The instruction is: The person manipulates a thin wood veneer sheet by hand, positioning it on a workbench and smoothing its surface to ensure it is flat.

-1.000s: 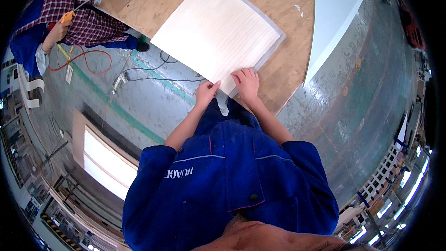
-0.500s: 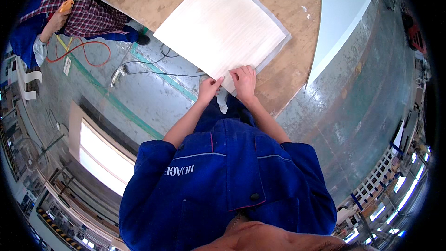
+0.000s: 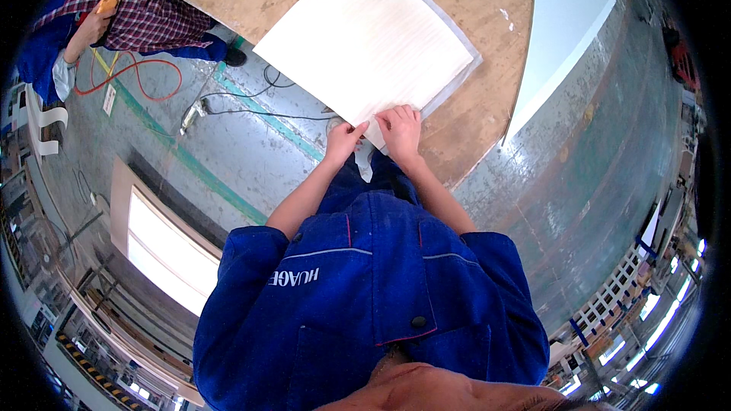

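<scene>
A large pale sheet with a fine wood-like grain lies on the brown tabletop, with a greyish layer showing along its far right edge. My left hand pinches the sheet's near edge, thumb on top and fingers curled under. Close beside it, my right hand has its fingers bent down and pressed together on the near corner. Between the two hands the corner sticks out past the table edge. What lies under the fingertips is hidden. Below the corner hangs a white crumpled strip.
On the right of the brown table lies a pale blue-white panel. At upper left a co-worker's hand holds an orange-handled tool. A red hose and black cables trail over the floor.
Both hands keep their grip on the near corner with hardly any movement. The surroundings have shifted slightly in view. The co-worker's hand with the orange-handled tool sits a little higher.
</scene>
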A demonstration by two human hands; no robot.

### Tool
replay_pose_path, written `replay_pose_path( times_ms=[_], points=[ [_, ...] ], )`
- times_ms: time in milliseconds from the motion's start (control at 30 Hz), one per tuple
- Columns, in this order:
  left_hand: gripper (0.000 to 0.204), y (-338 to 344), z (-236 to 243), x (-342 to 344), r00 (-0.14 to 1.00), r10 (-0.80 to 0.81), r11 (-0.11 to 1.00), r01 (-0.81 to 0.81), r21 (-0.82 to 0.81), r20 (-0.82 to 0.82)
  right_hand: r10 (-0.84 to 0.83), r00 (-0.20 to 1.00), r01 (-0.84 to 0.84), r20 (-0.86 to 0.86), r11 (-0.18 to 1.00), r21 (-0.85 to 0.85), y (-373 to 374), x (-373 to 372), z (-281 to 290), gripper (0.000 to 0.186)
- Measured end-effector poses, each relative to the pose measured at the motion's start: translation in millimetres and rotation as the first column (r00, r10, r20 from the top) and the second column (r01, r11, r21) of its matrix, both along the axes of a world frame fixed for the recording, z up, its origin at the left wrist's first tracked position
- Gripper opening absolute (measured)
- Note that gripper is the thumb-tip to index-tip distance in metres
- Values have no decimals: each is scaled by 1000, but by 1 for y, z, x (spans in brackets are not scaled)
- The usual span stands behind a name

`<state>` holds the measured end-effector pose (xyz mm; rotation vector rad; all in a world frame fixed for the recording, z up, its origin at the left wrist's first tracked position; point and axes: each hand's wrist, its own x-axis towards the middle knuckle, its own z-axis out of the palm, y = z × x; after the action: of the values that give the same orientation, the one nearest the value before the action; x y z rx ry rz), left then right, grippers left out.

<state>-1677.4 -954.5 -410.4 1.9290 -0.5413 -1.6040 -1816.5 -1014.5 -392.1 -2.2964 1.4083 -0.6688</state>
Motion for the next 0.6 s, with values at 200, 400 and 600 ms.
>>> replay_pose_path(
  times_ms=[200, 400, 600],
  points=[
    [44, 0, -2, 0, 1000, 6, 1000, -6, -9, -14, -18, 1000, 18, -8, 1000, -5, -3, 0, 6, 6],
    [41, 5, -5, -2, 992, 28, 998, -34, -51, -123, 56, 997, -56, 57, 998, 3, -1, 5, 6, 7],
    [39, 9, -9, 2, 985, 37, 998, -44, -37, -171, 82, 996, -83, 36, 996, 41, -1, 10, 5, 6]
  ],
)
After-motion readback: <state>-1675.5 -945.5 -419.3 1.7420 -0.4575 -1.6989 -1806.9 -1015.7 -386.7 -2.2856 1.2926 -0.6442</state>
